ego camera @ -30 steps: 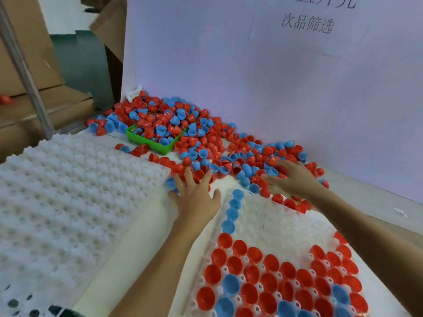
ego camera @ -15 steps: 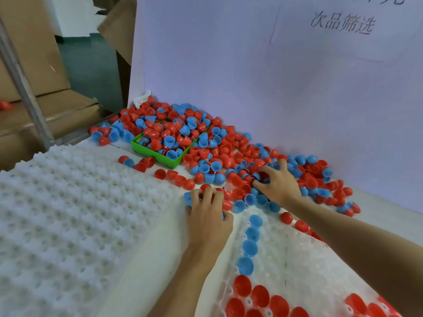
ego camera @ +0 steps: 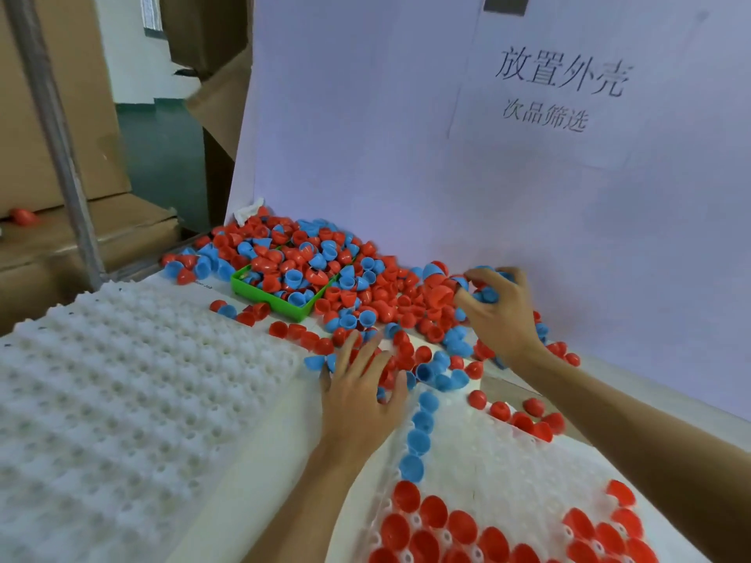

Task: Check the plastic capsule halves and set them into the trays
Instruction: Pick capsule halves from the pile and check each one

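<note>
A big heap of red and blue capsule halves [ego camera: 390, 294] lies along the white back board. My left hand [ego camera: 359, 390] rests palm down on the heap's near edge, fingers spread over loose halves. My right hand [ego camera: 498, 308] reaches deeper into the heap, its fingers curled round several red and blue halves. The white tray [ego camera: 487, 473] in front of me holds a column of blue halves [ego camera: 418, 440] and rows of red halves [ego camera: 459, 526]. A second white tray [ego camera: 122, 400] at the left has bare sockets.
A green bin [ego camera: 266, 296] full of halves sits at the back left of the heap. The white board [ego camera: 406, 136] with printed characters stands right behind the heap. Cardboard boxes [ego camera: 48, 115] and a metal post [ego camera: 57, 140] stand at the far left.
The camera has tilted up and moved closer. My right hand moved further back and right into the heap and closed on several halves. My left hand's fingers spread out over the heap's edge.
</note>
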